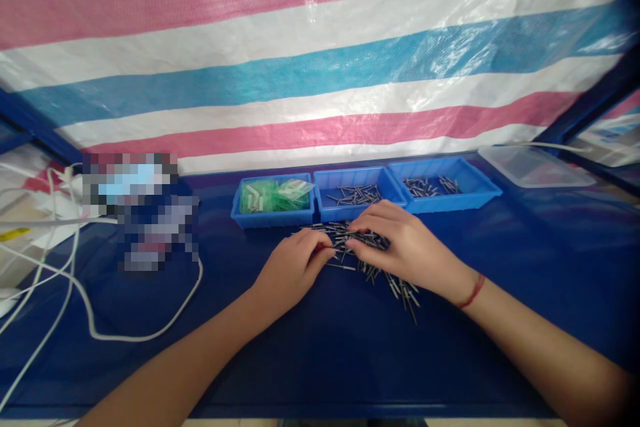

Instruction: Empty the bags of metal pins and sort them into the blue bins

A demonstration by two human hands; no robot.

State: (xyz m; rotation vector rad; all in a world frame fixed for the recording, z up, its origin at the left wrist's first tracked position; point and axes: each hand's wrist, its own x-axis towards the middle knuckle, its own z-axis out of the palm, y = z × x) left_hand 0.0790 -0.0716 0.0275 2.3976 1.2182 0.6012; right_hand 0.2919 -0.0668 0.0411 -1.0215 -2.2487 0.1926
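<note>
A loose pile of blind rivets [395, 285], thin metal pins with thicker silvery ends, lies on the blue table. At the pile's left edge, my left hand [295, 263] has its thumb and forefinger pinched together on what looks like a rivet, mostly hidden by the fingertips. My right hand [400, 247] curls over the pile from the right, with several rivets between its thumb and fingers. Just behind the hands, a blue bin [327, 213] holds more rivets. To its right, another blue bin [477, 188] contains two small groups of rivets.
A third blue bin [275, 218] on the left holds green plastic packets [290, 195]. White cables [130, 338] loop across the table's left side, near a blurred-out patch. At the back right lies a translucent plastic lid [540, 170]. A striped sheet [320, 80] hangs behind.
</note>
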